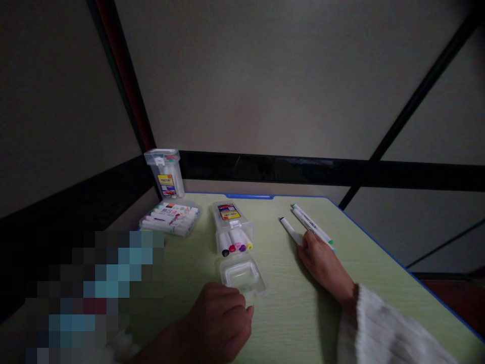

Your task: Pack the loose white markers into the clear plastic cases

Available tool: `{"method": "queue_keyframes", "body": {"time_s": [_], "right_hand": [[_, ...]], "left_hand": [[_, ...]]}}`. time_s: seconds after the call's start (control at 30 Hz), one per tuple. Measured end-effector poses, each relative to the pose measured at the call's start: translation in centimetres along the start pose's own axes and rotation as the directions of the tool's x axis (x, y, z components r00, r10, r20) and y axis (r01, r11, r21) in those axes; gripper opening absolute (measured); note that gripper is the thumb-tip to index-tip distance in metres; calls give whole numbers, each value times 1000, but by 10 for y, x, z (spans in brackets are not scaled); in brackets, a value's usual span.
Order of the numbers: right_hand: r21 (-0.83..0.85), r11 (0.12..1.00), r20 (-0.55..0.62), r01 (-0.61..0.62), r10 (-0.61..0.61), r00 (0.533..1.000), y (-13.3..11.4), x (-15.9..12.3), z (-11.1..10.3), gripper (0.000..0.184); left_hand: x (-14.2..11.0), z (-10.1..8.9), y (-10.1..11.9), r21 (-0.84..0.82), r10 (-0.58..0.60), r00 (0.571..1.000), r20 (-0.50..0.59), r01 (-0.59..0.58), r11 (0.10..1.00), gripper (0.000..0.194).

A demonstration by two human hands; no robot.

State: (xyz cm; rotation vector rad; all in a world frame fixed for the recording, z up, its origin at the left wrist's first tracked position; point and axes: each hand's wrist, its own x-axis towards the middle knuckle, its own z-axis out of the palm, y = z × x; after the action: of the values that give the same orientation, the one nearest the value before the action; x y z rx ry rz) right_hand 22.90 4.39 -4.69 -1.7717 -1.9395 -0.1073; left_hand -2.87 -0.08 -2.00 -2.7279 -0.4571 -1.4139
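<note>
My right hand [318, 258] is pinched on a white marker [290, 230] that has a dark blue end, low over the table. Next to it lie white markers [311, 223] with green ends, partly hidden by my fingers. My left hand [223, 321] is curled into a loose fist at the near side of the table, with nothing visible in it. Just beyond it rests the clear lid [244, 277] of an open marker case [223, 222]. The case lies on its side, with several markers [235, 240] inside showing black, red, pink, purple and yellow ends.
A closed clear case [166, 174] of markers stands upright at the table's back left corner. In front of it lies a flat clear pack [170, 217] of markers. The pale green table [280, 323] has a blue edge and meets a wall [265, 101] behind.
</note>
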Motion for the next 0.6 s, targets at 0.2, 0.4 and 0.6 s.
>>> {"method": "queue_keyframes", "body": {"time_s": [0.2,0.4,0.6], "right_hand": [[181,983,-34,-39,46,998,-10,0,-8,11],[432,898,-86,-83,133,987,-26,-1,-13,16],[699,705,-72,-121,238,969,-45,-1,-12,23]], "left_hand": [[0,0,0,29,14,1000,-9,-14,999,35],[1,-1,1,9,5,1000,1,-5,1000,36],[1,-1,1,38,4,1000,13,-5,999,37]]}}
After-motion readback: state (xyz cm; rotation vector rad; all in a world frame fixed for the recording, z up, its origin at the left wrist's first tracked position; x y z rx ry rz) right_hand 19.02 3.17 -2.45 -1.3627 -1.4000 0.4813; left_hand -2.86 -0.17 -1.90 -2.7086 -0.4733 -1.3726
